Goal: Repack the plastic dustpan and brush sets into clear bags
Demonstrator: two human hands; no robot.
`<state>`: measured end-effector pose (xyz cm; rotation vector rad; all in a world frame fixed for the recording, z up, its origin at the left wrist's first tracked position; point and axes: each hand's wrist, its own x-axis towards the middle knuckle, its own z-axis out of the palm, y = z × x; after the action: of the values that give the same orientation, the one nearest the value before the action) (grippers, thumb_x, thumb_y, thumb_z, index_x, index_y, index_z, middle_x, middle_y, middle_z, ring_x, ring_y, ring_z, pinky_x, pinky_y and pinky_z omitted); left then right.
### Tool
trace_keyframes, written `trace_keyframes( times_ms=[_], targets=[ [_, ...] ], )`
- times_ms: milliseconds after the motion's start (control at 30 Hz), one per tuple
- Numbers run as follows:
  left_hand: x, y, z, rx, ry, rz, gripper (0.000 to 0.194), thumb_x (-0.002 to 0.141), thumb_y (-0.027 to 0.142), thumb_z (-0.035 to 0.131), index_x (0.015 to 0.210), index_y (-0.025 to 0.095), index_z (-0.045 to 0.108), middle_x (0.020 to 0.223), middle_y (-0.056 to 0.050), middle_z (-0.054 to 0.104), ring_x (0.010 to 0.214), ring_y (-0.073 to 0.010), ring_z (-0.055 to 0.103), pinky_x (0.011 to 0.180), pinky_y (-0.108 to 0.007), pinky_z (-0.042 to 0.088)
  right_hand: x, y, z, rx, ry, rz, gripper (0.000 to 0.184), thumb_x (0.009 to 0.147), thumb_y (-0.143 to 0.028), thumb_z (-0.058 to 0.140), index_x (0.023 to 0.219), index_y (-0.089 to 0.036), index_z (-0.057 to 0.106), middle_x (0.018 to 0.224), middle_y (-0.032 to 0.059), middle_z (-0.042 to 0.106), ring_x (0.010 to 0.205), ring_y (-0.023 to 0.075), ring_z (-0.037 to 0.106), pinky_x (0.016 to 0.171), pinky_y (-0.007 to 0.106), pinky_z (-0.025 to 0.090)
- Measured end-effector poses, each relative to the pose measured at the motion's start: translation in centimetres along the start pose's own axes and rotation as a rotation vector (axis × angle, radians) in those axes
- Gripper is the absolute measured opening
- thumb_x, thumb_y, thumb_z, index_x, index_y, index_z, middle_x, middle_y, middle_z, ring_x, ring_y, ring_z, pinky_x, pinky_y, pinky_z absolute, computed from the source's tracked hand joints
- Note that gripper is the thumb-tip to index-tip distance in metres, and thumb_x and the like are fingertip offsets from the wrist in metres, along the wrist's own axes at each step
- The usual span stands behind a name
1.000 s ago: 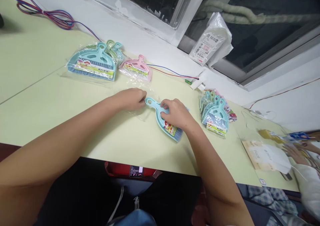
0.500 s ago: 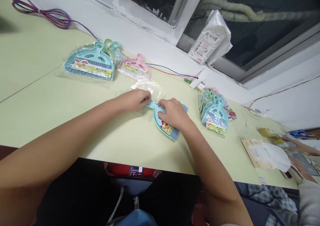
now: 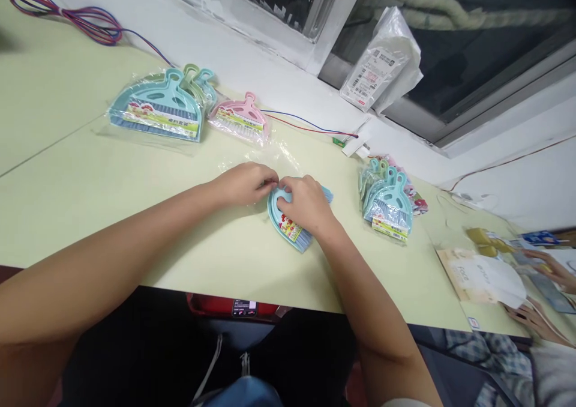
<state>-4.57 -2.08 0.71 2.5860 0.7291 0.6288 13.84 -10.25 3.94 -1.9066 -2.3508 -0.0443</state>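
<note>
My right hand (image 3: 308,203) grips a light-blue dustpan and brush set (image 3: 273,215) from above, fingers curled over its pan. Blue bristles and a yellow-red label card (image 3: 291,229) show below the palm. My left hand (image 3: 249,183) is closed in a pinch at the set's handle end, on the edge of a clear plastic bag (image 3: 285,155) lying behind it. The left hand hides the handle, and how far it sits inside the bag is hard to see.
Bagged blue and green sets (image 3: 155,110) and a pink one (image 3: 240,116) lie at the back left. More bagged sets (image 3: 389,206) are stacked at the right. Cables (image 3: 90,23) run along the wall. Far right, another person's hands (image 3: 551,269) work near a paper pack (image 3: 481,275).
My right hand has moved the dustpan and brush set leftward, toward my left hand. The handle, visible before, is now behind the left hand. The other person's hands have shifted.
</note>
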Motion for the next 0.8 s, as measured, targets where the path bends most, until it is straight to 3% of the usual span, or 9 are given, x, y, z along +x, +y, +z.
trace_keyframes(
  times_ms=[200, 333, 467, 533, 633, 800],
  targets=[
    [-0.1, 1.4, 0.0, -0.073, 0.024, 0.001, 0.032, 0.096, 0.031, 0.05, 0.112, 0.018, 0.074, 0.096, -0.005, 0.076, 0.08, -0.0189, 0.067, 0.071, -0.03, 0.044, -0.3, 1.1, 0.2, 0.075, 0.059, 0.047, 0.024, 0.087, -0.024, 0.063, 0.108, -0.026, 0.073, 0.096, 0.0051, 0.075, 0.098, 0.0291, 0.061, 0.088, 0.04, 0.047],
    [0.0, 1.0, -0.9, -0.076, 0.09, -0.054, 0.03, 0.095, 0.032, 0.051, 0.109, 0.019, 0.074, 0.095, -0.004, 0.076, 0.081, -0.0194, 0.067, 0.075, -0.031, 0.047, -0.4, 1.6, 0.6, 0.138, 0.062, 0.061, 0.025, 0.086, -0.023, 0.064, 0.109, -0.026, 0.074, 0.1, 0.0042, 0.077, 0.099, 0.0285, 0.062, 0.089, 0.041, 0.048],
    [0.0, -1.5, -2.0, 0.024, 0.341, -0.286, 0.032, 0.094, 0.034, 0.052, 0.115, 0.018, 0.07, 0.112, -0.01, 0.074, 0.098, -0.0249, 0.067, 0.089, -0.036, 0.05, -0.4, 1.7, 0.7, 0.182, 0.054, 0.065, 0.024, 0.084, -0.024, 0.065, 0.106, -0.027, 0.075, 0.099, 0.003, 0.077, 0.101, 0.0283, 0.063, 0.089, 0.04, 0.049],
    [-0.1, -2.9, -2.3, 0.081, 0.39, -0.45, 0.037, 0.093, 0.037, 0.054, 0.123, 0.018, 0.066, 0.123, -0.014, 0.07, 0.106, -0.0287, 0.065, 0.093, -0.04, 0.05, -0.5, 1.6, 0.7, 0.193, 0.041, 0.066, 0.024, 0.084, -0.024, 0.065, 0.106, -0.027, 0.076, 0.1, 0.0027, 0.077, 0.102, 0.028, 0.063, 0.089, 0.039, 0.049],
    [-0.2, -4.2, -2.1, 0.06, 0.279, -0.614, 0.045, 0.093, 0.042, 0.054, 0.13, 0.018, 0.063, 0.118, -0.015, 0.072, 0.105, -0.0312, 0.067, 0.09, -0.041, 0.051, -0.5, 1.5, 0.6, 0.191, 0.025, 0.073, 0.025, 0.085, -0.024, 0.066, 0.107, -0.027, 0.076, 0.1, 0.0027, 0.077, 0.104, 0.0277, 0.063, 0.089, 0.039, 0.049],
    [0.2, -3.4, -1.5, -0.019, 0.213, -0.634, 0.039, 0.094, 0.042, 0.051, 0.119, 0.019, 0.069, 0.114, -0.012, 0.075, 0.103, -0.0301, 0.069, 0.089, -0.039, 0.052, -0.7, 1.3, 0.5, 0.17, 0.032, 0.036, 0.026, 0.087, -0.024, 0.063, 0.108, -0.027, 0.077, 0.102, 0.0033, 0.078, 0.106, 0.0281, 0.062, 0.092, 0.039, 0.05]
  ],
)
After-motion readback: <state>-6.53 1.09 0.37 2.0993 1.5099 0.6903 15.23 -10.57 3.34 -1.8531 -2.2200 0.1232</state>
